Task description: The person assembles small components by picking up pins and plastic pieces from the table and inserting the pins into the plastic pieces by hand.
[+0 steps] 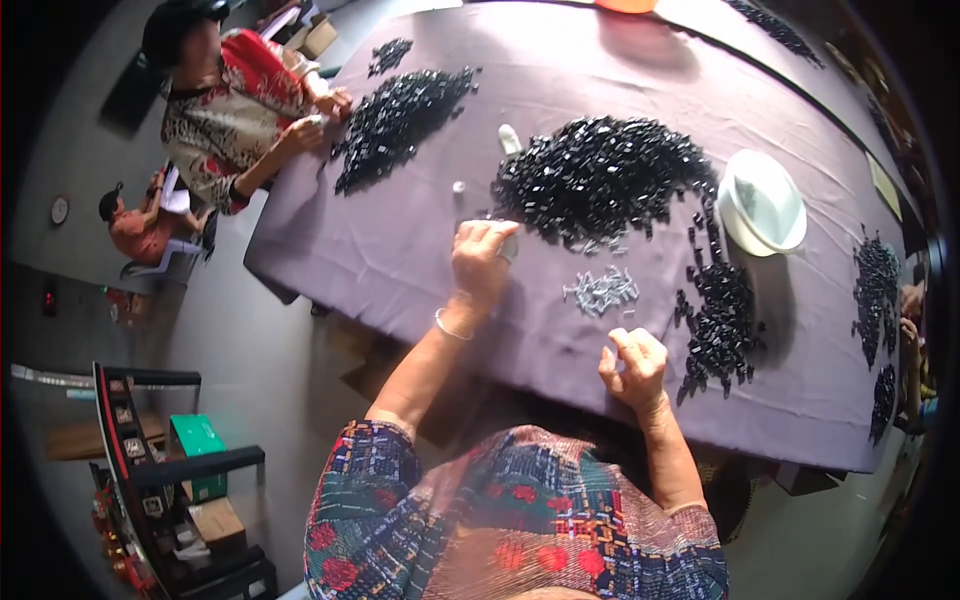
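Observation:
My left hand [482, 265] is over the cloth, left of the small grey metal pieces. Its fingers are wrapped round a pale, rounded object [510, 246] that shows only at the hand's right side. Beyond it spreads a large heap of small, shiny black pieces [605, 175]. My right hand [638, 366] is just nearer than a small pile of thin grey metal pieces [603, 291]. Its fingers are curled in toward the thumb, and anything between them is too small to make out. To its right lies a smaller heap of black pieces [722, 325].
A white plastic tub [762, 203] stands at the right on the purple-grey tablecloth [400, 290]. A small white item [510, 139] and a tiny white cap-like piece [459, 187] lie farther left. A co-worker [240, 110] handles something beside another black heap [405, 120].

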Demonstrator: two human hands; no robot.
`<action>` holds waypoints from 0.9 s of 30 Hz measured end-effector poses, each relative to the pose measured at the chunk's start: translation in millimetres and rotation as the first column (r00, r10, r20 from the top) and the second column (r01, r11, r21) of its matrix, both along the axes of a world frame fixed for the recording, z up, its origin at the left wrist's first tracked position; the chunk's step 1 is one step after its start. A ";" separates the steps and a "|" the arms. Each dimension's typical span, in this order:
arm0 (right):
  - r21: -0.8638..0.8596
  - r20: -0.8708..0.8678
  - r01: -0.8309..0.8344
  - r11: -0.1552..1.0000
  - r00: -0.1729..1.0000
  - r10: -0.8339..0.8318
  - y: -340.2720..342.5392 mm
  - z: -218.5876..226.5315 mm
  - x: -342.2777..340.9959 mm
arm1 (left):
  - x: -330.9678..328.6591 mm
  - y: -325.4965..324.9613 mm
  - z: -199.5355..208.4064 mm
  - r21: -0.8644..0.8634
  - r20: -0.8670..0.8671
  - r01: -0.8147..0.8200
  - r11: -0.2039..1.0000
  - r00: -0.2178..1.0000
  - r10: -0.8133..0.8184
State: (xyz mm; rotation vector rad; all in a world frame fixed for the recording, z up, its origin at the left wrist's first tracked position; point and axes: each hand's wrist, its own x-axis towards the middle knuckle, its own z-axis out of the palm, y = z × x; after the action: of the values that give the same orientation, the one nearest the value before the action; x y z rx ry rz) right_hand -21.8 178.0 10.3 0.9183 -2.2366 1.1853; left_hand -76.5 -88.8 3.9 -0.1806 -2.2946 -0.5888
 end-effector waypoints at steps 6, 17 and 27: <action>0.022 -0.008 0.030 0.999 1.000 -0.029 -1.1 -4.3 7.2 | -0.4 -6.2 -6.5 -0.155 0.049 -0.046 0.987 0.997 0.055; 0.007 0.003 0.000 1.000 1.000 0.000 -1.5 3.0 -2.7 | -16.3 -15.4 -3.8 -0.262 0.043 -0.102 0.960 0.992 0.118; -0.016 -0.012 0.290 0.957 0.957 -0.290 23.6 10.6 -7.1 | -5.4 -15.7 -9.3 -0.263 0.027 -0.259 0.929 0.961 0.276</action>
State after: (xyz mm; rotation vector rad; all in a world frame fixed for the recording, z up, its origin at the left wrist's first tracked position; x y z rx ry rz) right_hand -28.8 201.6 20.9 0.5645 -2.2536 1.0533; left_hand -82.0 -104.5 -5.4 0.0304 -2.3990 -0.1574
